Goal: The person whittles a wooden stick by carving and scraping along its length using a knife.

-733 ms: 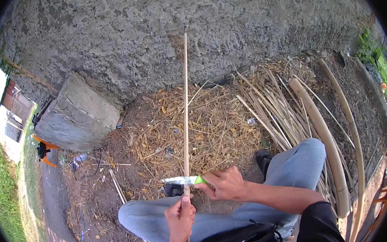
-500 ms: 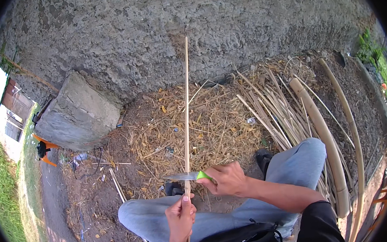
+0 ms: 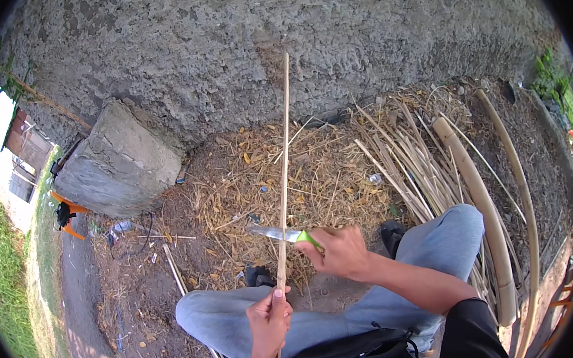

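My left hand (image 3: 268, 323) is closed round the near end of a long, thin bamboo strip (image 3: 286, 145), its thumb lying along the top. The strip points away from me, its far end in front of the rough wall. In my right hand (image 3: 338, 251) is a knife (image 3: 274, 232) with a bright green handle, gripped by that handle. Its blade points left and crosses the strip a little beyond my left hand, touching it or very close. My fingers hide part of the handle.
A pile of split bamboo strips (image 3: 410, 162) lies at the right, beside a thick bamboo pole (image 3: 477, 211) and a thinner curved pole (image 3: 519, 187). A concrete block (image 3: 120, 162) stands at the left against the wall (image 3: 329, 34). Shavings and dry leaves (image 3: 326, 176) cover the ground ahead.
My right hand has moved the knife away from me along the strip, farther from my left hand. The strip's far end has shifted slightly right. My left hand keeps its grip.
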### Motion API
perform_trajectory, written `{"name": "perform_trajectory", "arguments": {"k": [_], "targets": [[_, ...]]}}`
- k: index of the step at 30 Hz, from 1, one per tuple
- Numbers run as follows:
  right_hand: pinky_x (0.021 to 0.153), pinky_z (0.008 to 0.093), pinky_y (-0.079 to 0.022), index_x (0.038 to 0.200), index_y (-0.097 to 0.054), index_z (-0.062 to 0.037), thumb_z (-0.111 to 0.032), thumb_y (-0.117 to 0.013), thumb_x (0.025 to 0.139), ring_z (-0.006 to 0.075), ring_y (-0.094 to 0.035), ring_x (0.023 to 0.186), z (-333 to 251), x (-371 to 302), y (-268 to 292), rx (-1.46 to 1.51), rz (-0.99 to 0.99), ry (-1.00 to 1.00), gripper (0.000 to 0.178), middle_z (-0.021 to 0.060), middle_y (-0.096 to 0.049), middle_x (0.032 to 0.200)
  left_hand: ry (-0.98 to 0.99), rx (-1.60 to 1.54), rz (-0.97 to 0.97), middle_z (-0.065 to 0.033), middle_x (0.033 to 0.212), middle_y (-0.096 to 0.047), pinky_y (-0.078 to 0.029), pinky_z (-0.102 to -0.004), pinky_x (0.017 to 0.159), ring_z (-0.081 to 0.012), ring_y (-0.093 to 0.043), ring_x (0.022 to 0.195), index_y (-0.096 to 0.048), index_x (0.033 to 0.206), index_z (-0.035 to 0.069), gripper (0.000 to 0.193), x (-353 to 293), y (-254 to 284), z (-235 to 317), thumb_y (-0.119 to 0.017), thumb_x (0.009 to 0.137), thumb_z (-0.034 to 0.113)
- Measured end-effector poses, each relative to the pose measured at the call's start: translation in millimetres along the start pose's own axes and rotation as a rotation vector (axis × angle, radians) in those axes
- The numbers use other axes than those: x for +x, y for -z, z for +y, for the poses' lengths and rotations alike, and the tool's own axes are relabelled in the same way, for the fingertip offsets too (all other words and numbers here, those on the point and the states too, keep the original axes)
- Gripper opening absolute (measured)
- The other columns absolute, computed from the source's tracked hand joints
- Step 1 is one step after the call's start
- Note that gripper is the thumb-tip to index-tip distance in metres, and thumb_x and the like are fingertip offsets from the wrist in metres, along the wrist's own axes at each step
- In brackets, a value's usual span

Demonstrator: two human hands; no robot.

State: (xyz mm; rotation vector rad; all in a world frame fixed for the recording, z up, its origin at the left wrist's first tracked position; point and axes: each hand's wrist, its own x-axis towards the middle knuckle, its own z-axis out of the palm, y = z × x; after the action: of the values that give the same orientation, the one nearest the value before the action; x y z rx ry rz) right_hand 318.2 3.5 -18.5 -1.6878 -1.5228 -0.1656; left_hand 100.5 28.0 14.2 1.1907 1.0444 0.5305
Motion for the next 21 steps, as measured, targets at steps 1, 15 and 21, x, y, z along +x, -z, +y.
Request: {"name": "perform_trajectory", "arguments": {"k": [1,15,21], "targets": [[0.033,0.0375,-0.038,0.074,-0.062,-0.0084,-0.032,-0.069,0.091,0.0249,-0.056,0.037,7.4,8.6,1.5,-0.032,0.036,-0.075,0.03,0.0076,-0.061,0.055,0.004,0.003,0.003,0.002,0.059,-0.042,-0.022,-0.0205,0.04,-0.0021,-0.032,0.045,-0.063,0.107,-0.006,0.032,-1.4,3.7,-1.4,-0.052,0.105,0.024],[0.034,0.0369,-0.033,0.076,-0.063,-0.0077,-0.032,-0.064,0.095,0.023,-0.05,0.033,35.3,24.9,7.6,-0.069,0.218,-0.125,0.031,0.0063,-0.051,0.045,0.005,0.106,-0.01,0.0028,0.06,-0.046,-0.029,-0.0206,0.045,-0.0024,-0.038,0.051,-0.067,0.109,-0.006,0.023,-32.7,34.3,-6.6,-0.06,0.101,0.014],[0.036,0.0418,-0.039,0.081,-0.067,-0.0082,-0.035,-0.06,0.097,0.0302,-0.054,0.036,75.8,32.5,23.0,-0.201,0.233,-0.262,0.032,0.0107,-0.055,0.047,-0.099,0.5,-0.018,0.004,0.059,-0.048,-0.037,-0.0258,0.05,-0.0047,-0.044,0.058,-0.059,0.072,0.003,0.038,-66.1,46.7,-3.4,-0.055,0.103,0.025]]}}
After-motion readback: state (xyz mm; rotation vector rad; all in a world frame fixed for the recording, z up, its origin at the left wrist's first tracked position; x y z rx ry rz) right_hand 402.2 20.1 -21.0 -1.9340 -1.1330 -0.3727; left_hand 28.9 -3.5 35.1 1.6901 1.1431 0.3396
